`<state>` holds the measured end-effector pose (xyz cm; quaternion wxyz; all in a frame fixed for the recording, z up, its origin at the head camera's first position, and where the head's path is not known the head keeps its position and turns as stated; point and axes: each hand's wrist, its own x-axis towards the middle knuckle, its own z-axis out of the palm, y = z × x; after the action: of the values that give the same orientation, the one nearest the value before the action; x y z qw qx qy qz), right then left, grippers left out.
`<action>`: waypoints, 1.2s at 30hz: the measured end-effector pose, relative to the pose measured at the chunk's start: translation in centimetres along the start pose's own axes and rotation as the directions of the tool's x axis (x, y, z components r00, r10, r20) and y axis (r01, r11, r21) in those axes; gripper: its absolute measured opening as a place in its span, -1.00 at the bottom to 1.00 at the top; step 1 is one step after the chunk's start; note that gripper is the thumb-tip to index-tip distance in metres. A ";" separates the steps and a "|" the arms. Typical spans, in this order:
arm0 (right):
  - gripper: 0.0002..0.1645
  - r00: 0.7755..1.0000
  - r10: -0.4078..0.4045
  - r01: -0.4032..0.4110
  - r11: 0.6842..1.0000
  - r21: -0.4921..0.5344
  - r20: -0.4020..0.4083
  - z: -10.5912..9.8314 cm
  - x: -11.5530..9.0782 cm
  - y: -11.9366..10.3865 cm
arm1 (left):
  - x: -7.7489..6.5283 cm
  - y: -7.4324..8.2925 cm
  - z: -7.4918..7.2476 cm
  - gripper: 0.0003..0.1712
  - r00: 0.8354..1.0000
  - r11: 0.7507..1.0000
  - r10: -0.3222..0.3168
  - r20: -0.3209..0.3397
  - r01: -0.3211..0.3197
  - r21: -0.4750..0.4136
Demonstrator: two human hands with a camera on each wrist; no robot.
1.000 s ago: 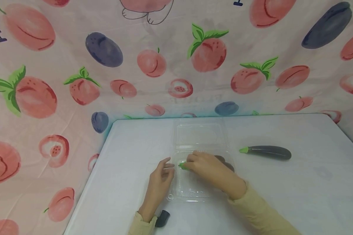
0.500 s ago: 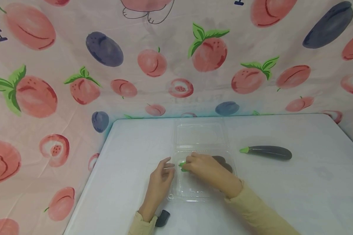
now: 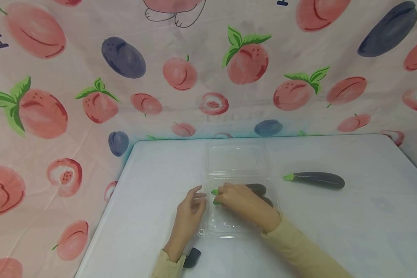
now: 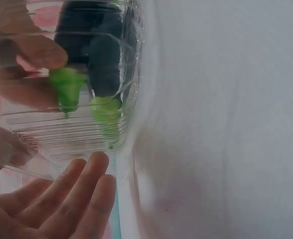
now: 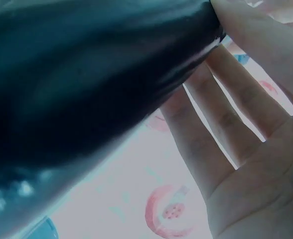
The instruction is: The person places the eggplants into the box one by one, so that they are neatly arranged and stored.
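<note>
My R grip point(image 3: 242, 200) pinches the near eggplant point(image 3: 268, 201) by its green end, thumb & fingers only as far apart as it's thick. It's in the clear box point(image 3: 226, 236), just beside the far eggplant point(image 3: 257, 189). It lies L to R: green tip points L, fat dark end sticks out R of my grip. My L grip point(image 3: 190, 208), L of it, has loose fingers w/ nothing in them.

Head view looks forward and down; wrist views sit nearer.
</note>
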<state>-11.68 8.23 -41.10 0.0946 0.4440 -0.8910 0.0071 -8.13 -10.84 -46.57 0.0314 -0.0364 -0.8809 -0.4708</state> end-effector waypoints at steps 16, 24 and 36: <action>-0.79 1.000 -0.006 0.006 1.000 0.017 -0.006 1.3 0.1 -0.2 | 0.0 0.0 0.0 -0.50 1.000 1.000 0.019 -0.005 -0.019 -0.009; -0.84 1.000 -0.001 0.002 0.998 0.066 -0.020 1.5 0.1 -0.1 | 0.0 -0.1 0.0 -0.50 1.000 1.000 0.017 -0.004 -0.017 -0.008; -0.85 1.000 -0.003 0.004 0.996 0.087 -0.010 1.4 0.1 -0.2 | 0.0 0.0 0.0 -0.51 1.000 1.000 0.024 -0.007 -0.024 -0.001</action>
<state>-11.84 7.90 -42.49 0.0797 0.4492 -0.8886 0.0480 -8.17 -10.83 -46.60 0.0400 -0.0454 -0.8799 -0.4712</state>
